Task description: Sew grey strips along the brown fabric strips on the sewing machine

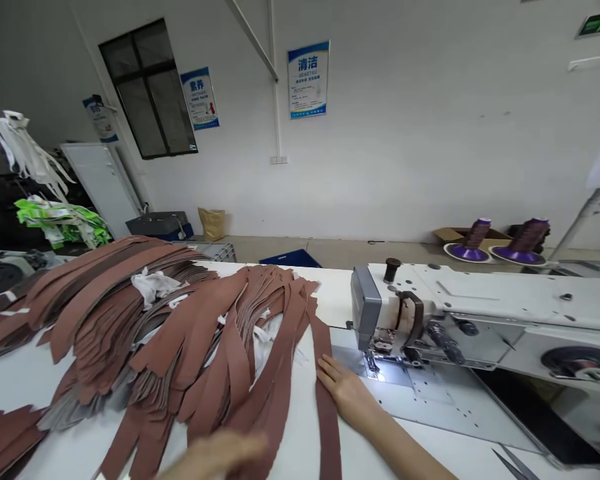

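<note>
My right hand [347, 393] is closed on a single long reddish-brown strip [325, 343], its fingers laid across the strip's right edge; the thumb is hard to make out. This strip runs from the pile's right end down to the bottom edge of the view. Smeared by motion, my left hand [220, 453] is low in the view, over the lower ends of the piled brown strips [270, 407]; its fingers cannot be made out. Just right of my right hand stands a sewing machine [395, 313], with its needle area [373, 363] lit.
Stacked brown strips with white ties [153, 283] cover the table's left side. Scissors [515, 463] lie at the lower right. Beyond the table are purple-based thread cones [475, 241], a cardboard box [447, 235], a blue bin [290, 258] and a paper sack [211, 223].
</note>
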Motion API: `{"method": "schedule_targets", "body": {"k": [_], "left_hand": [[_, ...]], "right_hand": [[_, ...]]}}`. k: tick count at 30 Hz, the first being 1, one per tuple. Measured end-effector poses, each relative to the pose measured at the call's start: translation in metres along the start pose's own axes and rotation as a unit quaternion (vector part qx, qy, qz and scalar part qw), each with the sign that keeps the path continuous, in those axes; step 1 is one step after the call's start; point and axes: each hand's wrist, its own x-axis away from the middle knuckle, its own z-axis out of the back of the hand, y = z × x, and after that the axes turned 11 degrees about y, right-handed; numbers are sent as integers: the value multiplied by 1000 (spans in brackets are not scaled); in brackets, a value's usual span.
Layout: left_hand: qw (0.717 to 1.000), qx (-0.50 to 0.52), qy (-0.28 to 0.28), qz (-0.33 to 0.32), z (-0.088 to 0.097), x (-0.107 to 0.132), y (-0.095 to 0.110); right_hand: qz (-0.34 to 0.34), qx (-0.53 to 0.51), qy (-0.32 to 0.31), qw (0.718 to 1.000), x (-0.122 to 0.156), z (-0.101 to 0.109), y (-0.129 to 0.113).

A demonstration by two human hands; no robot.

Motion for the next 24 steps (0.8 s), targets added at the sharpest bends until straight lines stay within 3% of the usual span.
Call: {"method": "schedule_targets", "body": {"k": [3, 5, 8, 11, 14, 18, 24], "left_hand": [[997, -21, 53, 51, 22, -64, -42], [978, -138, 110, 109, 28, -116, -66], [963, -203, 130, 118, 22, -185, -90], [954, -244, 125, 118, 9, -227, -103], [945, -279, 118, 123, -4, -243, -110], [938, -302, 122, 119, -14, -248, -115], [936, -297, 136, 132, -15, -252, -112]], "right_hand": [[37, -4, 2, 999, 17, 19, -10], [46, -1, -3, 999, 29, 33, -19], [42, 10, -5, 999, 39, 50, -31], [26, 27, -1, 999, 40, 58, -37], [20, 35, 0, 999, 37, 58, -37], [28, 20, 4, 999, 38, 55, -32], [13, -2, 11, 1000, 42, 50, -31]]}}
